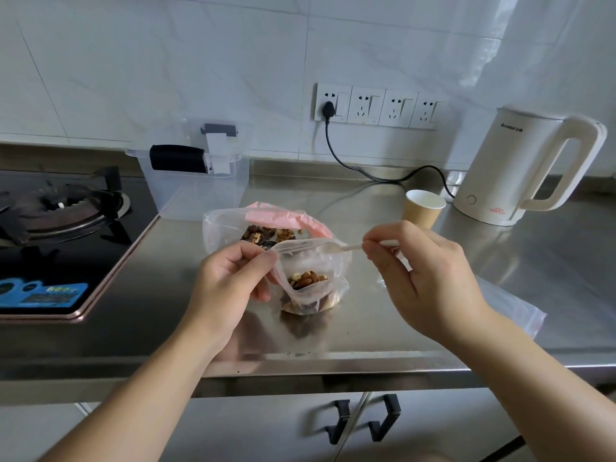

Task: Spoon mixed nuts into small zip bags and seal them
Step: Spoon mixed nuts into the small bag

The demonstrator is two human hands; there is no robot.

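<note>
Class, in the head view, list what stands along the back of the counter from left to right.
Gas burner → clear plastic container → paper cup → white electric kettle.

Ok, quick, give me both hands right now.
Left hand: pinches the rim of the small zip bag, holding it open.
Right hand: pinches the handle of the white spoon over the bag's mouth.

This is a home kitchen. A brushed stainless-steel worktop (416, 295) runs along a white tiled wall (166, 61), with a black glass gas hob (60, 228) set in at the left. At the far right a cream electric kettle (506, 168) stands below a row of white wall sockets (376, 106). Grey cabinet doors with black handles (360, 421) sit under the near edge.
</note>
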